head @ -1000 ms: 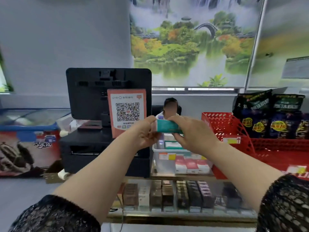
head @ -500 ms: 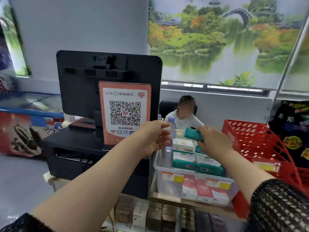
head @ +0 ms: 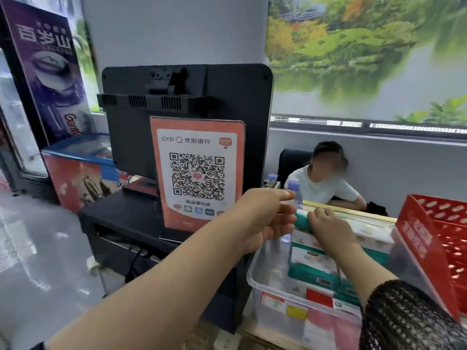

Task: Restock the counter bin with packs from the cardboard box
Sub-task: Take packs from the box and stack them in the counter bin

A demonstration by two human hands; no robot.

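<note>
A clear plastic counter bin [head: 255, 276] stands at the lower right, holding stacked white-and-teal packs [head: 313, 258]. My right hand [head: 328, 229] grips a teal pack [head: 300, 220] and holds it low over the top of the stack at the bin's far side. My left hand [head: 265, 218] hovers just left of that pack with its fingers relaxed and holds nothing; its fingertips are at the pack's left end. No cardboard box is in view.
A black register screen [head: 187, 104] with an orange QR sign [head: 197, 173] stands just left of the bin. A red plastic basket [head: 434, 238] crowds the bin's right side. A seated person [head: 323, 183] and a water bottle [head: 294, 189] are behind the counter. A chest freezer [head: 78, 168] sits at the left.
My right hand has lowered the teal pack from chest height down onto the stack in the bin. My left hand let go of it and stays beside it. The view moved closer.
</note>
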